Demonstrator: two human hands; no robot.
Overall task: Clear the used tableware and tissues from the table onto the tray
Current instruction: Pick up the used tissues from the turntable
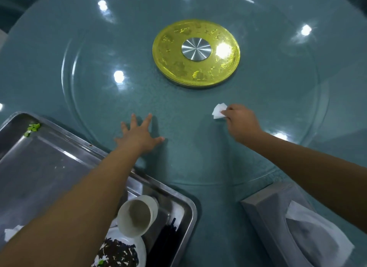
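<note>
My right hand point(241, 123) pinches a crumpled white tissue point(219, 110) on the glass turntable point(99, 100), right of centre. Flat on the glass, my left hand point(139, 134) rests with fingers spread, just beyond the tray's far edge. The steel tray point(49, 163) lies at the lower left. It holds a tipped white cup point(135, 217), a plate with dark leftovers point(119, 252), black chopsticks point(168, 239), a tissue point(12, 234) at its left side and green scraps point(32, 128) in its far corner. My left forearm hides part of the tray.
A gold disc with a steel hub point(195, 52) marks the middle of the turntable. A grey tissue box point(294, 223) with a tissue sticking out stands at the lower right on the teal table point(214, 217).
</note>
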